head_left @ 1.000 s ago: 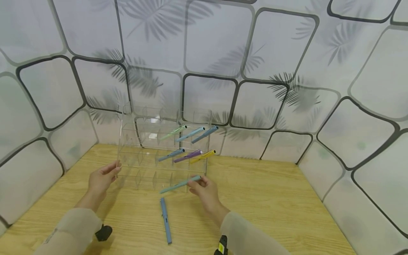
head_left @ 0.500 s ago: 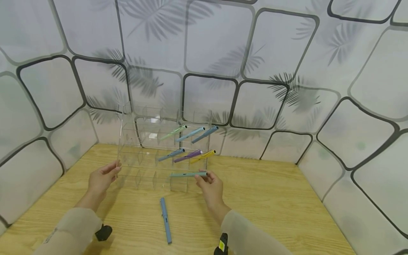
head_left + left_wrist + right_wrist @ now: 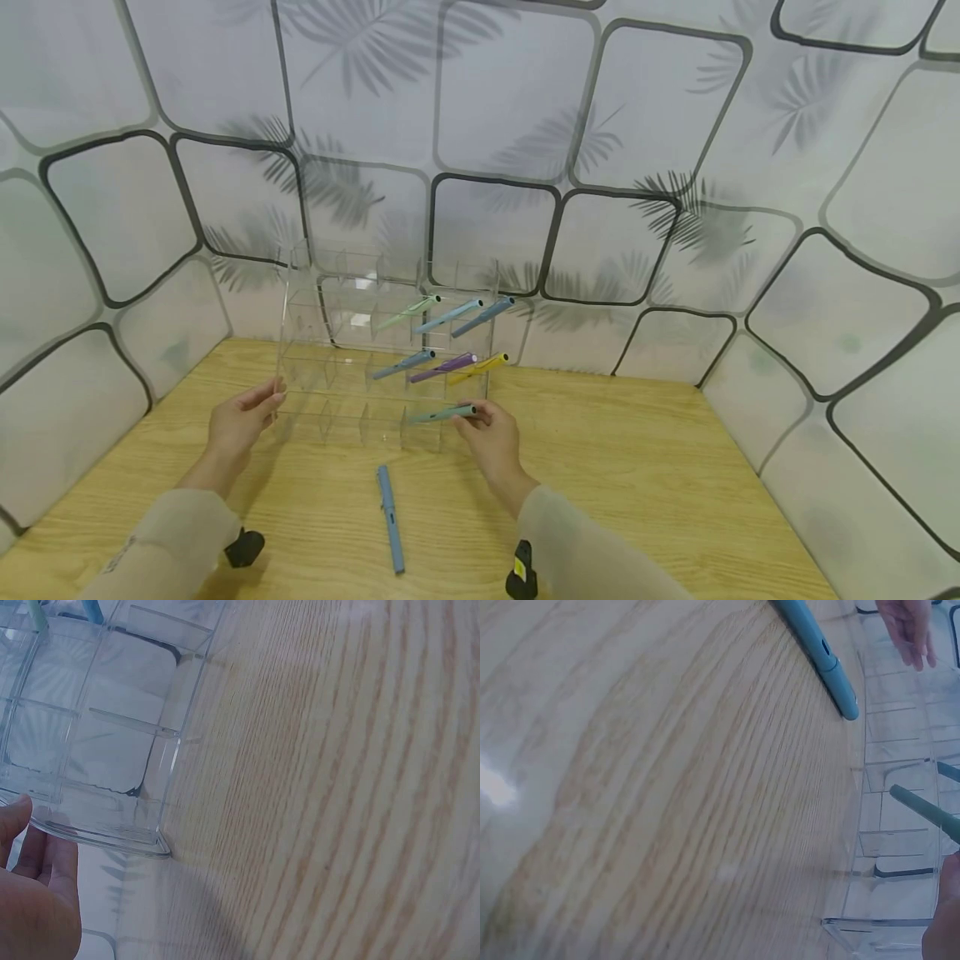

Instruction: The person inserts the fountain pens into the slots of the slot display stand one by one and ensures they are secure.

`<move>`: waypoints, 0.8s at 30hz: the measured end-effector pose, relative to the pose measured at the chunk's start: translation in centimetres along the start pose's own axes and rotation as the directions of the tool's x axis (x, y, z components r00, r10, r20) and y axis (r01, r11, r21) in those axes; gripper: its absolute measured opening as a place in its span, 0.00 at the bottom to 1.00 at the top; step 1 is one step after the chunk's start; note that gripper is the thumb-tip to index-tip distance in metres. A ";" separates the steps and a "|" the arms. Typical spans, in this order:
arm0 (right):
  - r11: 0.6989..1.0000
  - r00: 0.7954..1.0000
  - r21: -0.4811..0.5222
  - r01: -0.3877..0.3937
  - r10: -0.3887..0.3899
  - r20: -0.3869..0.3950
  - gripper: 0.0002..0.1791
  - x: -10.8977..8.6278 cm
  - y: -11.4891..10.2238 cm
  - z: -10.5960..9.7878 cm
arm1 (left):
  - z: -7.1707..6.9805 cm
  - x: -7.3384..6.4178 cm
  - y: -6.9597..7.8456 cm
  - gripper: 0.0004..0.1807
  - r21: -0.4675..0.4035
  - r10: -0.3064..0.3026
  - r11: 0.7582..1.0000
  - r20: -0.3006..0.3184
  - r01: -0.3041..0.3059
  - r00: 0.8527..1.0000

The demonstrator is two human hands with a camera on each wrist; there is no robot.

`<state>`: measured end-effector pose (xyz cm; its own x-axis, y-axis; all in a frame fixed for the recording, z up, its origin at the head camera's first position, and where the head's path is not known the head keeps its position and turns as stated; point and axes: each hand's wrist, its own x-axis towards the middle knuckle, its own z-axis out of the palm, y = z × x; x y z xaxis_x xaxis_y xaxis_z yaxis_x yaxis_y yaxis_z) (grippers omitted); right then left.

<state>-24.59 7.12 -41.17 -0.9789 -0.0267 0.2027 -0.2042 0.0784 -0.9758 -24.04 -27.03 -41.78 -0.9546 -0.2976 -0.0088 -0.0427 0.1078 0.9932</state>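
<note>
A clear tiered pen rack (image 3: 345, 427) stands at the back of the table. My left hand (image 3: 238, 425) grips its left side edge, with thumb and fingers on either side of the panel (image 3: 97, 838) in the left wrist view. Between the fingertips of my right hand (image 3: 491, 437) is a sea-green pen (image 3: 442, 413), held nearly level at the right end of the lowest tier. In the right wrist view that green pen (image 3: 922, 807) points in over the rack's dividers. A blue pen (image 3: 390, 518) lies on the wood in front of the rack.
Higher on the rack rest a light green pen (image 3: 408, 311), a light blue pen (image 3: 448, 317) and a dark blue pen (image 3: 483, 317). One tier below are a blue pen (image 3: 403, 364), a purple pen (image 3: 442, 368) and a yellow pen (image 3: 477, 368). Patterned curtain (image 3: 495, 242) surrounds the table.
The green pen rose and swung right from in front of the rack, then shifted slightly left into the lowest tier with my right hand. My left hand stayed on the rack's edge.
</note>
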 end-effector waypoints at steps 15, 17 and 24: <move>0.983 0.997 -0.172 0.067 -0.058 0.060 0.11 1.1 1.3 0.2 | 0.0 -0.1 0.0 0.29 0.010 0.024 1.000 0.010 -0.024 1.000; 0.980 0.996 -0.185 0.069 -0.057 0.070 0.11 1.2 1.4 0.2 | 0.0 -0.1 0.0 0.29 0.013 0.024 1.000 0.010 -0.024 1.000; 0.975 0.994 -0.209 0.071 -0.051 0.100 0.12 1.3 1.4 0.0 | 0.0 -0.1 0.0 0.29 0.002 0.023 1.000 0.009 -0.023 1.000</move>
<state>-26.12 7.23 -42.25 -0.9613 -0.1305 0.2426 -0.2706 0.2831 -0.9201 -23.90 -27.03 -41.76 -0.9581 -0.2861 0.0133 -0.0211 0.1170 0.9929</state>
